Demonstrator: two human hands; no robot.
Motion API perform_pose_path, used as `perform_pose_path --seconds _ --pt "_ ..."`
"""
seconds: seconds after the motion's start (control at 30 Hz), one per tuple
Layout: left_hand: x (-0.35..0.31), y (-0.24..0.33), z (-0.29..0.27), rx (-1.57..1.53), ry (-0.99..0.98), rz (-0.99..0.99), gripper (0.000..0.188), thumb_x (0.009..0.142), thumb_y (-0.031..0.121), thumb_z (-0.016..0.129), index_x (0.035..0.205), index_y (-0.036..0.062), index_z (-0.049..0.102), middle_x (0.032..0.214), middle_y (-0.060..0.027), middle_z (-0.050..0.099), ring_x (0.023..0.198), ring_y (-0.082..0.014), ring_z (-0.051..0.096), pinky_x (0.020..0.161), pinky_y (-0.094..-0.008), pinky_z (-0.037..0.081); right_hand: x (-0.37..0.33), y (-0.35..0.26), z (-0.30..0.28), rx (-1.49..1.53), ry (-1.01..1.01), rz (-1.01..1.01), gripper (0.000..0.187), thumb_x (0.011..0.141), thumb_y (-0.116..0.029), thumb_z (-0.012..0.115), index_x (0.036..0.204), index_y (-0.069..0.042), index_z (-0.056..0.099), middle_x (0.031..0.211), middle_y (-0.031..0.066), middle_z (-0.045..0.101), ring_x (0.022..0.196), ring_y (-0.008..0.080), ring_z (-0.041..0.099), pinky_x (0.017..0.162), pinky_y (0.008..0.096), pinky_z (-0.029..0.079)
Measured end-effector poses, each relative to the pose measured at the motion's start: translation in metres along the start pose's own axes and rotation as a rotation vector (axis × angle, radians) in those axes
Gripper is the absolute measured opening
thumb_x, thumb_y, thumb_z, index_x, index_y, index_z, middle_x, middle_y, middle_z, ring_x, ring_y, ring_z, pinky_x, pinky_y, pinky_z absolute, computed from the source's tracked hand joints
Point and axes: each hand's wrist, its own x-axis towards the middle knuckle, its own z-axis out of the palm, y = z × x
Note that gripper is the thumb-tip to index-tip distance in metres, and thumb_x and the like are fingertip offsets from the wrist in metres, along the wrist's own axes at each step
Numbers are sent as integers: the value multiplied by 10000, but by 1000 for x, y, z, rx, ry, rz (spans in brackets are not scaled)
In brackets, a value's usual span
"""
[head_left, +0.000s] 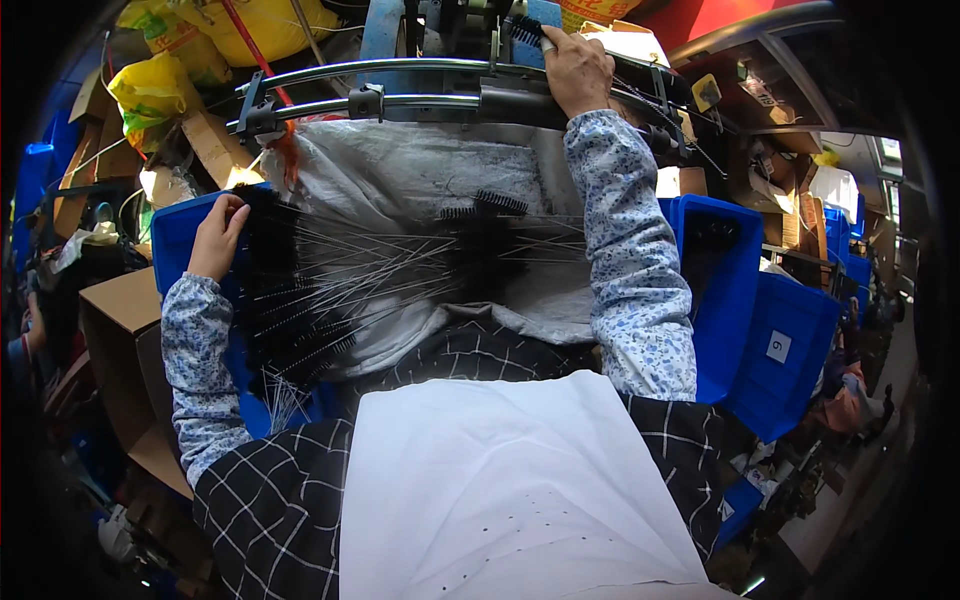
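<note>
My right hand (578, 72) reaches up to the metal machine frame, fingers closed at the end of a small black-bristled wire brush (525, 32). On the left, my left hand (217, 235) has its fingers curled together beside a thick pile of black wire brushes (270, 240). Whether one of those brushes is in its pinch cannot be made out. More black brushes (485, 240) lie in a bunch on the grey-white cloth (400, 165) over my lap, their thin wire stems crossing in the middle.
Two steel rails (420, 100) of the machine run across in front of me. Blue bins (715, 250) stand at my right, another blue bin (172, 225) at my left beside an open cardboard box (125, 350). Yellow bags (150, 95) are heaped at the far left.
</note>
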Motion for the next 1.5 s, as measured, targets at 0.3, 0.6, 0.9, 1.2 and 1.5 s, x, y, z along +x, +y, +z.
perform_pose_path --seconds 0.3,0.6,0.9,1.2,1.5 --pt "6 -24 6 -154 -72 -102 188 843 183 497 810 -2 478 669 -2 452 629 -82 413 590 -212 359 3 1 7 43 -21 -35 218 798 -248 494 990 -236 597 817 37 595 834 237 516 745 393 383" --pt "-1 -17 -1 -302 198 -70 217 886 246 421 832 44 479 690 58 389 630 -31 339 568 -164 294 18 2 7 160 -101 6 271 784 -151 412 954 -223 611 934 58 560 1012 231 430 841 452 309" --pt "5 -46 -11 -437 478 -148 255 892 278 396 833 57 509 636 56 401 558 -32 321 509 -168 268 -13 24 -3 28 -123 167 447 742 -292 522 1150 -114 472 1071 114 525 1011 289 450 827 463 332" --pt "23 -107 -42 -197 761 -330 350 877 346 393 917 19 510 792 -75 543 729 -161 496 689 -279 395 -7 1 0 189 -82 168 403 735 -238 544 1104 -80 513 1053 121 542 953 269 526 807 422 392" --pt "-34 -117 -136 -869 1009 -107 262 853 217 468 1046 40 483 901 -76 563 813 -152 550 707 -235 442 -2 -38 10 172 -97 145 389 736 -227 549 1085 -61 515 1015 100 549 913 258 539 729 453 390"
